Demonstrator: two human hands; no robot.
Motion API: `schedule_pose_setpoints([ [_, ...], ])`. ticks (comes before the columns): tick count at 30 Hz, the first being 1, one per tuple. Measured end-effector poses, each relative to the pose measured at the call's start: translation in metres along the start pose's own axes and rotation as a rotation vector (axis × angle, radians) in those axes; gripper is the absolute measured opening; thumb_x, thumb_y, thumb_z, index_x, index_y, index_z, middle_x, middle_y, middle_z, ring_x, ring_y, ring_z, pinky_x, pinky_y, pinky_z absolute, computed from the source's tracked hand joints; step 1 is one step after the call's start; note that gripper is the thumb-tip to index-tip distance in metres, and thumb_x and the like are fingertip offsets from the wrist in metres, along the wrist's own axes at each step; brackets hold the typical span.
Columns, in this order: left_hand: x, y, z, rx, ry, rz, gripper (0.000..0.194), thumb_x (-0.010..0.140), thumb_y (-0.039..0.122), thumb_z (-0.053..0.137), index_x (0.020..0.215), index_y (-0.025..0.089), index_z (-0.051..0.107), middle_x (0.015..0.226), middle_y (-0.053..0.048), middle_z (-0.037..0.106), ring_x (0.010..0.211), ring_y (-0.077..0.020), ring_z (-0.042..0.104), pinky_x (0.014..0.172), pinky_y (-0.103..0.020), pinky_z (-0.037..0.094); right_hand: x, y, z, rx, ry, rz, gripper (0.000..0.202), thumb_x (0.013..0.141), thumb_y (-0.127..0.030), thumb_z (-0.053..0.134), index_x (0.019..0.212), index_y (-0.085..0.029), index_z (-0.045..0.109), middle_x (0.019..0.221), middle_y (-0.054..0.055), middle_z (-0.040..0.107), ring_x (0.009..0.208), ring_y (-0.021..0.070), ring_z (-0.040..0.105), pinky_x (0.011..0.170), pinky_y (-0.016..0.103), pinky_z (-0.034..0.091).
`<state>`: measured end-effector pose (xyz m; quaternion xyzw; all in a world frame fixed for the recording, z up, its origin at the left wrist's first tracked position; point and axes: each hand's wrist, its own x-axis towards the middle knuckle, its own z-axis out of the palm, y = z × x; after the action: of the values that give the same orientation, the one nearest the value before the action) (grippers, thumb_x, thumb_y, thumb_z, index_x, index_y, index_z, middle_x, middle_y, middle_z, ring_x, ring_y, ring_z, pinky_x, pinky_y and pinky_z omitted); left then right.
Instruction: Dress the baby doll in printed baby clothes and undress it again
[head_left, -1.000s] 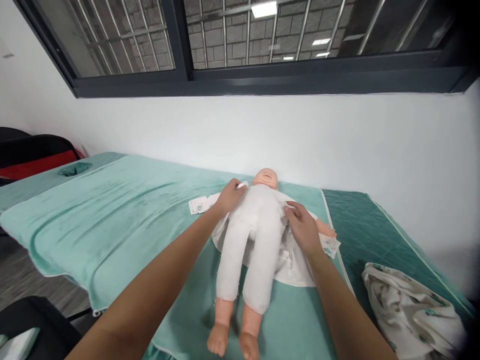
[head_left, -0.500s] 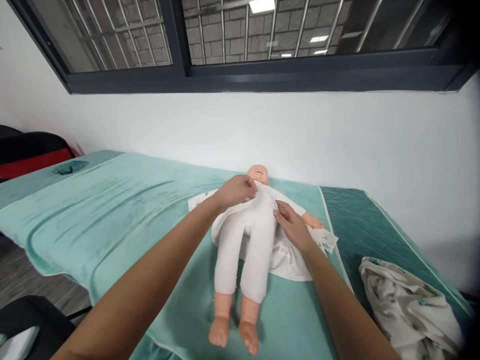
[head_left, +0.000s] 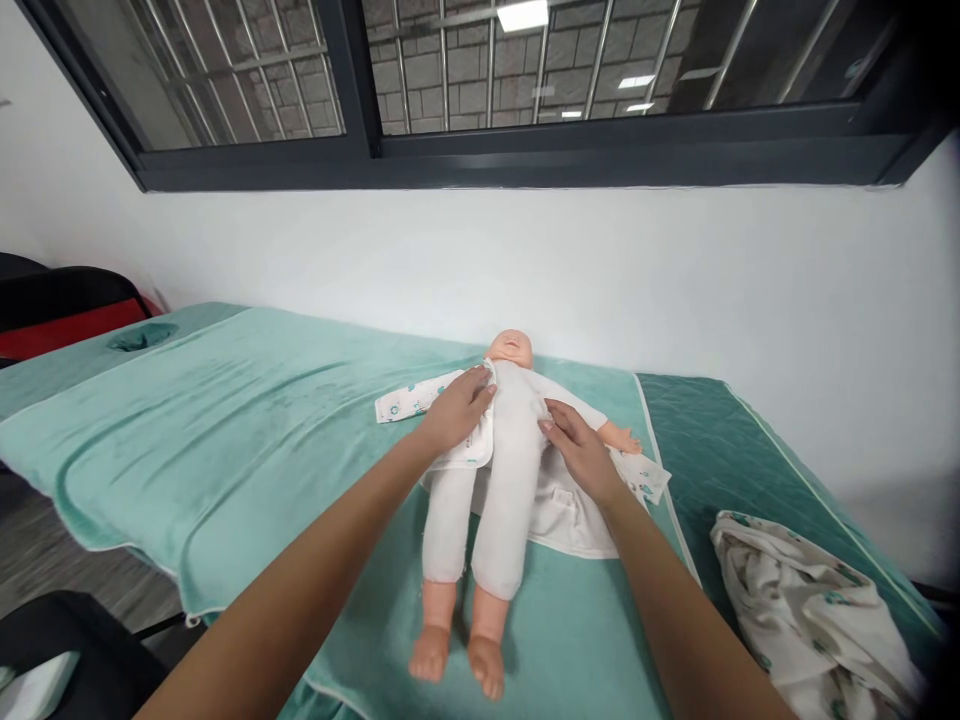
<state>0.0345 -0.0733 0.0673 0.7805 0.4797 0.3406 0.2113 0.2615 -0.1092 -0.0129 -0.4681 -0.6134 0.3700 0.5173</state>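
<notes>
A baby doll [head_left: 499, 520] with a white cloth body lies on its back, its bare feet toward me. A white printed garment [head_left: 577, 515] is spread under and beside it, one sleeve out to each side. My left hand [head_left: 459, 408] rests on the garment's front panel over the doll's left-hand side in view, fingers loosely apart and nothing gripped. At the other side of the torso is my right hand [head_left: 579, 440], its fingers apart and touching the white cloth. The doll's arm on the right lies over the garment's sleeve; its other arm is hidden.
A green cover [head_left: 225, 420] lies over the table. Crumpled printed cloth [head_left: 817, 610] is at the lower right. A black and red chair [head_left: 67, 315] stands at the far left, and a dark seat [head_left: 82, 640] with a pale object is at the lower left. Behind are a wall and a barred window.
My left hand has let go of the cloth it pinched and moved slightly left and down. The printed front panel now lies folded over the doll's side. My right hand has shifted slightly left.
</notes>
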Motion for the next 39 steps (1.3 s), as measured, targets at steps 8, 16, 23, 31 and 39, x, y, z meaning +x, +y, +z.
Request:
schedule_pose_setpoints([
  [8, 0.044, 0.010, 0.003, 0.015, -0.161, 0.043, 0.041, 0.097, 0.045, 0.039, 0.125, 0.025, 0.062, 0.133, -0.006, 0.064, 0.121, -0.0257, 0.059, 0.105, -0.038, 0.043, 0.000, -0.003, -0.001, 0.002, -0.028, 0.011, 0.049, 0.091, -0.049, 0.055, 0.136, -0.028, 0.050, 0.143, 0.007, 0.057, 0.132, 0.0225, 0.053, 0.111, 0.043, 0.042],
  [16, 0.073, 0.069, 0.053, 0.353, -0.345, 0.305, 0.035, 0.090, 0.025, 0.051, 0.122, 0.017, 0.062, 0.133, -0.014, 0.061, 0.123, -0.0308, 0.056, 0.101, -0.043, 0.044, -0.002, -0.012, -0.003, -0.286, -0.031, -0.041, 0.033, 0.091, -0.030, 0.046, 0.120, -0.022, 0.059, 0.122, 0.008, 0.068, 0.114, 0.0260, 0.062, 0.103, 0.045, 0.046],
  [23, 0.091, 0.120, 0.114, 0.664, -0.866, 0.219, 0.054, 0.061, 0.009, 0.073, 0.113, 0.024, 0.069, 0.112, -0.015, 0.072, 0.101, -0.0333, 0.067, 0.087, -0.045, 0.050, -0.008, -0.026, 0.002, -0.373, -0.152, -0.092, 0.036, 0.089, -0.020, 0.042, 0.119, -0.021, 0.061, 0.130, 0.009, 0.064, 0.125, 0.0262, 0.054, 0.110, 0.044, 0.040],
  [31, 0.109, 0.083, 0.103, 0.716, -0.704, 0.375, 0.043, 0.074, 0.016, 0.063, 0.117, 0.023, 0.058, 0.119, -0.013, 0.064, 0.108, -0.0301, 0.062, 0.091, -0.045, 0.048, -0.011, -0.037, -0.032, -0.233, -0.372, -0.059, 0.053, 0.083, -0.020, 0.050, 0.135, -0.031, 0.054, 0.143, 0.002, 0.055, 0.139, 0.0247, 0.041, 0.118, 0.046, 0.029],
  [39, 0.106, 0.071, 0.093, 0.744, -0.586, 0.439, 0.035, 0.081, 0.014, 0.053, 0.116, 0.019, 0.053, 0.118, -0.011, 0.061, 0.107, -0.0271, 0.058, 0.088, -0.041, 0.046, -0.001, -0.010, -0.079, -0.729, 0.098, 0.438, 0.030, 0.080, -0.051, 0.060, 0.074, -0.022, 0.060, 0.082, 0.007, 0.070, 0.078, 0.0244, 0.064, 0.067, 0.034, 0.042],
])
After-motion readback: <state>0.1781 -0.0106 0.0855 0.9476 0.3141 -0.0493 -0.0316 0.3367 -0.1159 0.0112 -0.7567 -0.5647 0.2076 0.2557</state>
